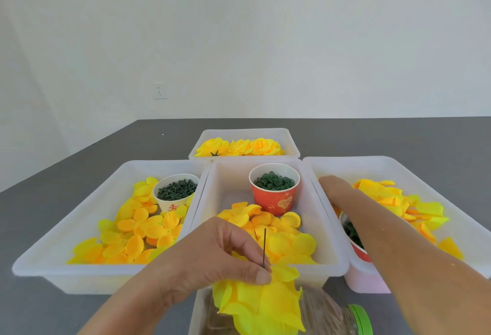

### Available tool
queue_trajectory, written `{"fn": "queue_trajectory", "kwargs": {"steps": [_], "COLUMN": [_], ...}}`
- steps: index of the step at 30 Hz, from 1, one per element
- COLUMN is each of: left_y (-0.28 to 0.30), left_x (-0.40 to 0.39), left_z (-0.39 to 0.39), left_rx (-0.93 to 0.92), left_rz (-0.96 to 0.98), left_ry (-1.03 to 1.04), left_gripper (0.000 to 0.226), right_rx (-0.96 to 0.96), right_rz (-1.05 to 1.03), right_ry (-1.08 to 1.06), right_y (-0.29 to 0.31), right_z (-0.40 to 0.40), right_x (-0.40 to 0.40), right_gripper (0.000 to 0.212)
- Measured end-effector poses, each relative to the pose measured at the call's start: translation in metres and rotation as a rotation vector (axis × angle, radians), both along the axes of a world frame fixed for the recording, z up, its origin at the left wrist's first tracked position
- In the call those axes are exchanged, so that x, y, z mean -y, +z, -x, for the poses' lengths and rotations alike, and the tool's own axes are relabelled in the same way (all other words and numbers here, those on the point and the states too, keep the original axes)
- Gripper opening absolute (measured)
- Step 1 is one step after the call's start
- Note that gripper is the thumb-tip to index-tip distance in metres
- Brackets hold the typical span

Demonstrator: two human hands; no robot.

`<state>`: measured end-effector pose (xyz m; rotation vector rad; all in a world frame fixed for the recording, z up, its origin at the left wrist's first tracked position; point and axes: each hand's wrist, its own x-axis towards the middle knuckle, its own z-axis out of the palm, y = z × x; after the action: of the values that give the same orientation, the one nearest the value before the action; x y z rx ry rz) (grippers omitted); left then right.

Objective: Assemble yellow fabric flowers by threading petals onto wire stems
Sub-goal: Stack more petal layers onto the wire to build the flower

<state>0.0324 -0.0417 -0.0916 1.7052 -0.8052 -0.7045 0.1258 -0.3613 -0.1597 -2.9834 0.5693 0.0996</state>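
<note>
L hand [212, 257] pinches wire stem [264, 248]; R hand [335, 188] prob. in right bin [398, 166].

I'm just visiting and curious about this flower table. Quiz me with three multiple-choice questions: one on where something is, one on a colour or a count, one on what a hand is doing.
1. Where do the finished yellow flowers lie?
A. In the far tray
B. In the left tray
C. On the bare table

2. What colour is the cup in the middle tray?
A. White
B. Red
C. Blue

3. What is the left hand doing?
A. Resting flat on the table
B. Reaching into the left tray
C. Pinching a thin wire stem with yellow petals on it

Answers:
1 A: the whole blooms sit in the farthest tray.
2 B: the cup of green rings is red with a pattern.
3 C: thumb and finger close on the dark wire, which points up above the petals.
</note>
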Motion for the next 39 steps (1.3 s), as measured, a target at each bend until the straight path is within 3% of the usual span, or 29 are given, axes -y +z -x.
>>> {"fn": "queue_trajectory", "kwargs": {"steps": [4, 7, 8, 10, 15, 19, 28, 34, 39], "left_y": [-0.004, -0.002, -0.001, -0.001, -0.005, -0.005, -0.003, -0.003, -0.002], "left_x": [0.000, 0.000, -0.001, -0.001, -0.002, -0.002, -0.003, -0.006, -0.011], "left_z": [0.000, 0.001, 0.001, 0.002, 0.006, 0.007, 0.012, 0.011, 0.008], "left_rx": [0.001, 0.010, 0.014, 0.013, 0.020, 0.063, 0.054, 0.059, 0.069], "left_rz": [0.001, 0.005, 0.001, -0.004, 0.008, -0.025, -0.020, -0.016, -0.008], "left_ry": [0.011, -0.006, -0.008, 0.003, 0.049, 0.083, 0.103, 0.123, 0.091], "left_gripper": [0.012, 0.011, 0.013, 0.011, 0.011, 0.021, 0.026, 0.033, 0.030], "right_rx": [0.075, 0.314, 0.403, 0.579, 0.808, 0.838, 0.715, 0.570, 0.434], "right_rz": [0.011, -0.021, -0.070, -0.293, -1.049, -1.463, -1.439, -1.410, -1.437], "right_ry": [-0.035, -0.105, -0.136, -0.228, -0.485, -0.415, -0.245, -0.006, 0.211], "right_y": [0.000, 0.014, 0.019, 0.029, 0.049, 0.055, 0.068, 0.083, 0.092], "right_z": [0.003, 0.008, 0.012, 0.023, 0.058, 0.088, 0.121, 0.138, 0.148], "right_x": [0.001, 0.001, 0.001, 0.004, 0.006, 0.004, -0.034, -0.066, -0.085], "right_gripper": [0.024, 0.015, 0.022, 0.033, 0.021, 0.016, 0.014, 0.007, 0.021]}}
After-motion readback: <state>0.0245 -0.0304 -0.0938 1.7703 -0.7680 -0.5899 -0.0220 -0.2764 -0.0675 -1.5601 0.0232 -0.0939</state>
